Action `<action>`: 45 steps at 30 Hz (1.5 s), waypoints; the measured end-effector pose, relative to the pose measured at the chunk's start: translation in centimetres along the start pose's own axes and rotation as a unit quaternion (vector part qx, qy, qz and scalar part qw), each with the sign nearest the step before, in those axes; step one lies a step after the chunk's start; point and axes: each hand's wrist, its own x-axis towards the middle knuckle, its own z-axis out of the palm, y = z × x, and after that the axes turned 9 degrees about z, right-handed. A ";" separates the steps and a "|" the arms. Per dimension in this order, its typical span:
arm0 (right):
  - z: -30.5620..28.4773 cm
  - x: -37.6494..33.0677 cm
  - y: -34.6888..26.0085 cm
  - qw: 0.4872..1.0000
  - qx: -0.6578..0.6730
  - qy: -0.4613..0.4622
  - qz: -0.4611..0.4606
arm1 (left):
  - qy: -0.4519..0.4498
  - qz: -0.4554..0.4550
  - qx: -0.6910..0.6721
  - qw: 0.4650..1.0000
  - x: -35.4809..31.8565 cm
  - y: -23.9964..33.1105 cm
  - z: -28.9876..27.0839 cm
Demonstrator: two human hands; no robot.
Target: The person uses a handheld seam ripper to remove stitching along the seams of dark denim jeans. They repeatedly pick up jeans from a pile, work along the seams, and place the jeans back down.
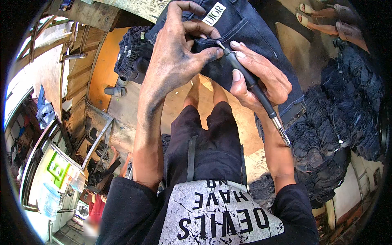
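My left hand (175, 53), smudged dark with dye, pinches and stretches the edge of a pair of dark blue jeans (249, 32) held up in front of me. My right hand (257, 75) grips a slim black rotary tool handpiece (245, 75) like a pen. Its small tip touches the denim right at my left thumb and forefinger. A flexible metal shaft (281, 130) runs from the handpiece down past my right wrist. A white label patch (213, 14) is sewn on the jeans near the top.
A large heap of dark jeans (343, 118) lies at my right. Another folded stack (132, 51) sits at upper left on a wooden surface. Another person's sandalled feet (314, 18) show at top right. Wooden planks and a metal frame (96, 130) stand at left.
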 end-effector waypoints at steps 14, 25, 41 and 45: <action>0.0 -0.2 -0.1 1.000 0.014 0.009 0.026 | 0.043 0.021 -0.056 0.997 0.0 -0.9 1.1; -1.0 -0.8 0.1 0.998 0.024 -0.031 0.053 | 0.041 0.081 0.020 0.996 -0.3 -1.3 0.8; -1.3 -0.8 -0.1 0.995 0.027 -0.025 0.096 | 0.024 0.092 0.023 0.995 -0.3 -1.5 0.8; -1.4 -0.8 0.0 0.993 0.041 -0.023 0.110 | 0.014 0.088 0.088 0.992 -0.5 -1.3 0.9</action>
